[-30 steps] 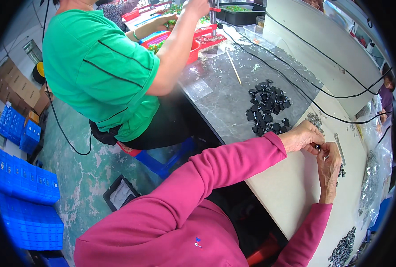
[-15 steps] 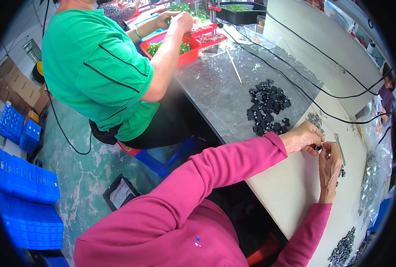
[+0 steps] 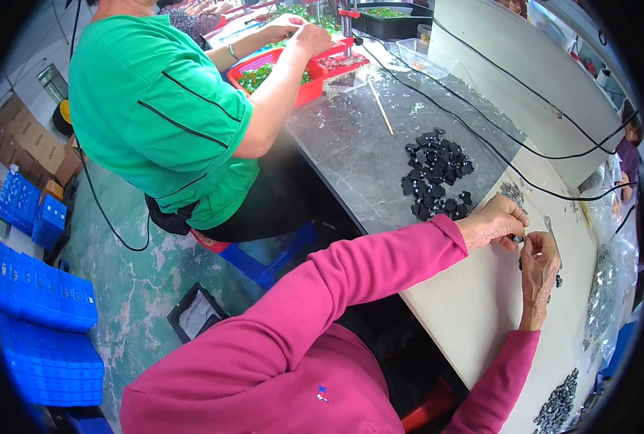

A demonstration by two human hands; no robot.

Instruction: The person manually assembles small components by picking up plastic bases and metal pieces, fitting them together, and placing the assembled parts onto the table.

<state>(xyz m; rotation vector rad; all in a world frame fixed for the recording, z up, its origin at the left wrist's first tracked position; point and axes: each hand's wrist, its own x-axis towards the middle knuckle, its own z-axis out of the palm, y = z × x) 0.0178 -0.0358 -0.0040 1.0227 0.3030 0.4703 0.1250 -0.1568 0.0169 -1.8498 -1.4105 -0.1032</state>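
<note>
My left hand (image 3: 492,223) pinches a small black part (image 3: 516,239) above the pale tabletop. Close beside it, my right hand (image 3: 539,264) has its fingertips pressed together at that part; whatever sits between them is too small to make out. A heap of flat black plastic pieces (image 3: 437,173) lies just beyond my left hand. Behind my fingers is a scatter of tiny metal bits (image 3: 512,192). Next to my right hand lies a slim metal tool (image 3: 551,231), partly covered by the hand.
A co-worker in a green shirt (image 3: 155,108) works at the left by a red basket (image 3: 311,90) of green pieces. Black cables (image 3: 474,134) cross the table. A thin stick (image 3: 381,108) lies on the grey mat. Small dark parts (image 3: 557,401) are piled at the near right.
My right fingers have shifted slightly at the small black part; my left hand stays nearly in place. The co-worker's hands have moved a little.
</note>
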